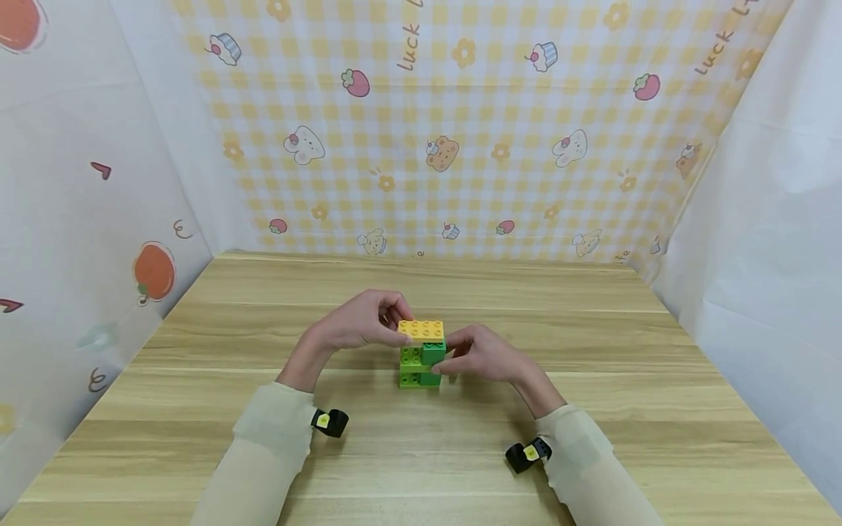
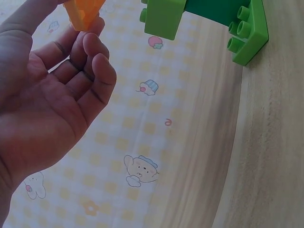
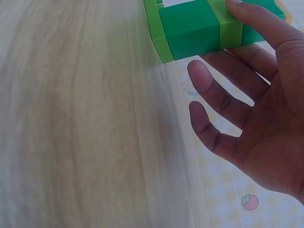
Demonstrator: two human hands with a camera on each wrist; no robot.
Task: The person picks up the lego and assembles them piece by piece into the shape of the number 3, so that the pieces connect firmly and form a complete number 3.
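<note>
A yellow toy building brick (image 1: pixel 422 331) is pinched by my left hand (image 1: pixel 362 321) between thumb and fingers, just above a small green stack. In the left wrist view, the brick (image 2: pixel 84 12) appears orange, apart from the light green layer (image 2: pixel 164 19). The stack alternates light green plates (image 1: pixel 414 369) and dark green bricks (image 1: pixel 433 354); the dark green ones sit on the right side, with bare studs to their left. My right hand (image 1: pixel 487 356) holds the stack from the right, its thumb on the middle light green plate (image 3: pixel 227 23). Its lower fingers are spread off the bricks.
The stack stands on a wood-grain table (image 1: pixel 421 453). A yellow checked cloth (image 1: pixel 427 131) hangs behind the table, with white cloth on both sides. Black wrist cameras are strapped over both sleeves (image 1: pixel 263 446).
</note>
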